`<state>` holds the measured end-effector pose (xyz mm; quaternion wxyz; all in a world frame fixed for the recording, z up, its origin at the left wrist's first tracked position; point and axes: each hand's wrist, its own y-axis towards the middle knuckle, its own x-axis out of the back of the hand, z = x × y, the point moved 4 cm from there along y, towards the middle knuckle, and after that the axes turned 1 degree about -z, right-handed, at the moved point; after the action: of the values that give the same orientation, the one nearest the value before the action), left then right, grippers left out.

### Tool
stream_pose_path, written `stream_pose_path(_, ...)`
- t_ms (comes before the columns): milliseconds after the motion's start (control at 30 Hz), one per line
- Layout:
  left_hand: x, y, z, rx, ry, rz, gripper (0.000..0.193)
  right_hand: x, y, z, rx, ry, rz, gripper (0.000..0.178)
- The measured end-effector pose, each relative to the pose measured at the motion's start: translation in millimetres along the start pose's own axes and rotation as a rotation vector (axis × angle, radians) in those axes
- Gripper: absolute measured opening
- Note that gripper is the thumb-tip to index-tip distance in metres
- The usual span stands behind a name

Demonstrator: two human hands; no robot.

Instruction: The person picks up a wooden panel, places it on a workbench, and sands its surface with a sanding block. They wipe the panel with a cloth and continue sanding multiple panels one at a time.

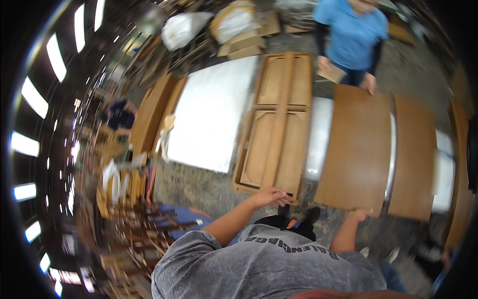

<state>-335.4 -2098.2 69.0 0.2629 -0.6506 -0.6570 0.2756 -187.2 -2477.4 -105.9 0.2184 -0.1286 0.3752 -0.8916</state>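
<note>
On the right lies a brown wooden panel [356, 144], flat and slightly bowed by the lens. My right hand [358, 215] is closed at its near edge, with part of the fingers hidden. In the middle lies a wooden frame [281, 129] with recessed panels and a long centre bar. Over its near end hovers my left hand [270, 198], fingers loosely bent and apart; blur hides whether they touch the frame. A second brown panel [413, 159] sits to the right of the first, with a pale gap between them.
Across the panel stands a person in a blue shirt [353, 35], one hand at its far edge and the other by a small tan piece. A white board [214, 109] lies left of the frame. Stacked wood pieces [132, 234] and wrapped bundles [184, 30] fill the left and back.
</note>
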Motion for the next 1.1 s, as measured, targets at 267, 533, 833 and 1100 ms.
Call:
stream_pose_path(267,104.5,-138.9,173.3,0.242,-0.26,-0.669,0.042,18.8,-25.8,-10.0,-0.117,-0.202,0.122,0.074)
stream_pose_path(533,183.6,-243.9,336.1,0.468,0.685,-0.438,0.036,-26.4,-148.9,34.2,1.07,-0.868,-0.272,0.047)
stream_pose_path(833,397.9,-284.6,389.2,0.393,-0.087,-0.682,0.033,-187.4,-472.6,-178.9,1.329,-0.455,0.991,0.023)
stream_pose_path(1100,541.9,-346.7,392.2,-0.011,-0.945,-1.154,0.029,-185.7,-726.9,-534.2,1.341,-1.345,1.968,0.03)
